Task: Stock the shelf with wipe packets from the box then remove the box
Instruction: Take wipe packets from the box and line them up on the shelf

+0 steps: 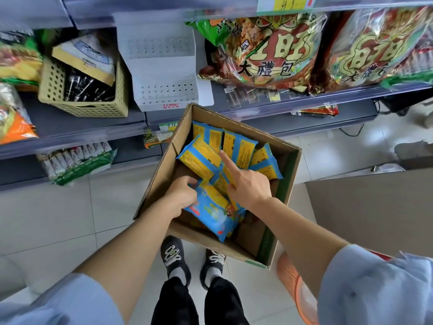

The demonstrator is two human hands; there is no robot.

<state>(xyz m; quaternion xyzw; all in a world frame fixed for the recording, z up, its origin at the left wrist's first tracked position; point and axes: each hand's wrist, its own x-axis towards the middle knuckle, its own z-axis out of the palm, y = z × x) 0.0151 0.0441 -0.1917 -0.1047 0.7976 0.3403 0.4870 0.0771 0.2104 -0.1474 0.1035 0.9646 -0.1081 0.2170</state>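
An open cardboard box (287,181) stands on the floor in front of the shelf, above my feet. Several blue and yellow wipe packets (201,156) lie loose inside it. My left hand (181,195) reaches into the box and grips the near blue packet (214,215) by its left end. My right hand (247,185) hovers over the packets with the index finger stretched out and the other fingers curled; whether it also holds the near packet I cannot tell. The grey shelf (89,127) stands just behind the box.
On the shelf stand a perforated beige basket (86,104), a white plastic display stand (164,73) and large red snack bags (264,50). A green snack pack (77,163) lies on the lower shelf. An orange basket (295,285) and a grey counter (375,207) are at right.
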